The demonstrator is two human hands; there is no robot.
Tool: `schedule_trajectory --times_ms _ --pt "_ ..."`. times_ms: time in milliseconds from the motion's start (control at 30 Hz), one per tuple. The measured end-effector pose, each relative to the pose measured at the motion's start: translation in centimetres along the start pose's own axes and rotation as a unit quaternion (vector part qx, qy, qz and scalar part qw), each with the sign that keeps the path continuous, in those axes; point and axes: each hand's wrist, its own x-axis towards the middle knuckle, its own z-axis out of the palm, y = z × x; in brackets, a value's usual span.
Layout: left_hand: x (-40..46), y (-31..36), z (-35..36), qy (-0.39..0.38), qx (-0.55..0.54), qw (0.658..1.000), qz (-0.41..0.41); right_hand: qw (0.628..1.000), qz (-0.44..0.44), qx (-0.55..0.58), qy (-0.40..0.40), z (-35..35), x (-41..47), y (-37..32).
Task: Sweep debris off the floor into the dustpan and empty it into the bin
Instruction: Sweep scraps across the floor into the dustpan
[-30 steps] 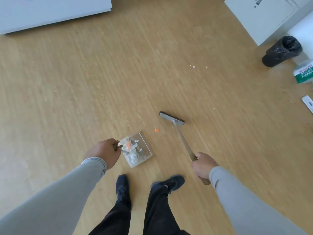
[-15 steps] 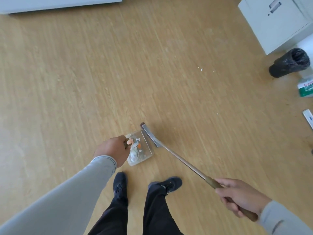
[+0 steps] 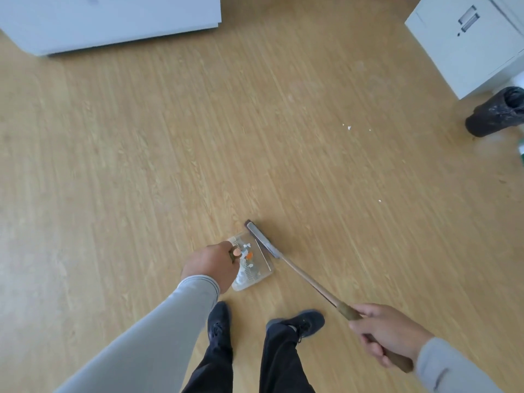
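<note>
A clear plastic dustpan lies on the wooden floor in front of my feet, holding white scraps and an orange bit. My left hand grips its handle at the near left side. My right hand grips the wooden handle of a broom. The broom's grey head rests against the dustpan's open edge. A few white crumbs lie on the floor further off to the right, and one more crumb lies nearer. The black-lined bin stands at the right edge.
A white cabinet stands at the back right beside the bin. A white panel or furniture base runs along the back left. My two black shoes stand just behind the dustpan. A green-and-white item peeks in at the right edge.
The broom head swept left from open floor to the dustpan's edge, and the orange bit went into the pan. My right hand slid back along the handle.
</note>
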Motion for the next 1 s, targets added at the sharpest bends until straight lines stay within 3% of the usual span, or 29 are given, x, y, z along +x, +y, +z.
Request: schedule_trajectory --times_ms 233,533,733,1000 --pt "-1.7 -0.8 -1.2 -0.021 -0.017 1.0 0.003 0.998 -0.032 0.046 0.034 0.9 -5.0 0.1" --pt "-3.7 1.6 -4.1 0.009 -0.032 0.998 0.06 0.955 -0.062 0.25 0.148 1.1 -9.5 4.4" --pt "-3.6 6.7 -6.6 0.019 -0.014 0.993 0.112 0.94 -0.048 0.237 0.243 2.1 -8.1 10.3" --pt "-3.9 17.3 -8.3 0.037 0.031 0.985 0.166 0.891 0.019 0.377 0.252 -5.0 -7.2 15.1"
